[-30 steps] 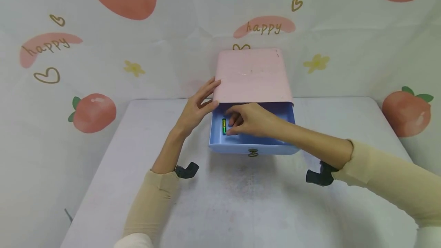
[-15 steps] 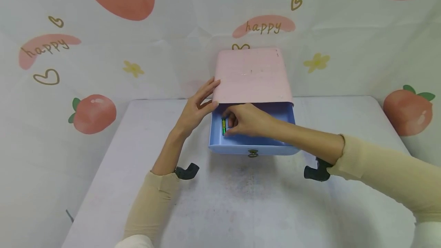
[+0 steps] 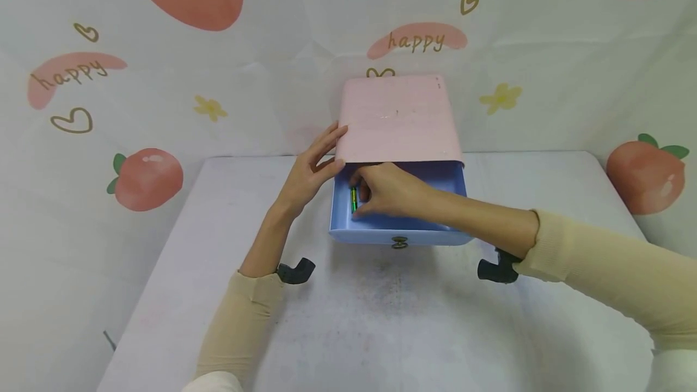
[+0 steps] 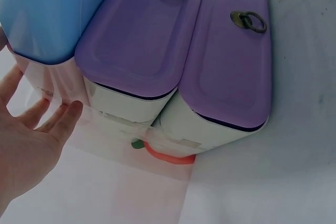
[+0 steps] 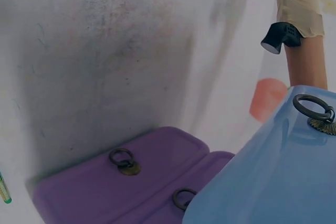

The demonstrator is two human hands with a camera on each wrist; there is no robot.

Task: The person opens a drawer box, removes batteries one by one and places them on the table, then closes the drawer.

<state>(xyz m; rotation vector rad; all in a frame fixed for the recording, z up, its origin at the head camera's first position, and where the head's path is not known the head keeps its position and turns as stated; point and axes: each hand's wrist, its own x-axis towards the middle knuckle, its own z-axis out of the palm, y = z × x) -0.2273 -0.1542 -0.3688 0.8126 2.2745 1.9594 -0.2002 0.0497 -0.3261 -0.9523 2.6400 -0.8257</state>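
A green and yellow battery lies along the left side of a pulled-out blue drawer. My right hand reaches into that drawer and pinches the battery end to end, thumb at the near end and a fingertip at the far end. The other right fingers are partly hidden. My left hand rests on the left side of the pink-topped cabinet, fingers spread. In the left wrist view, the left fingers touch the casing beside the blue drawer. My right hand is out of sight in the right wrist view.
Below the blue drawer are two closed purple drawers with ring pulls. A small green and yellow cylinder lies on the white table, partly cut off by the frame. A printed cloth hangs behind the cabinet.
My right hand has moved slightly left, its thumb and fingertip closing in on the battery's ends. The left hand, cabinet and drawer have stayed put.
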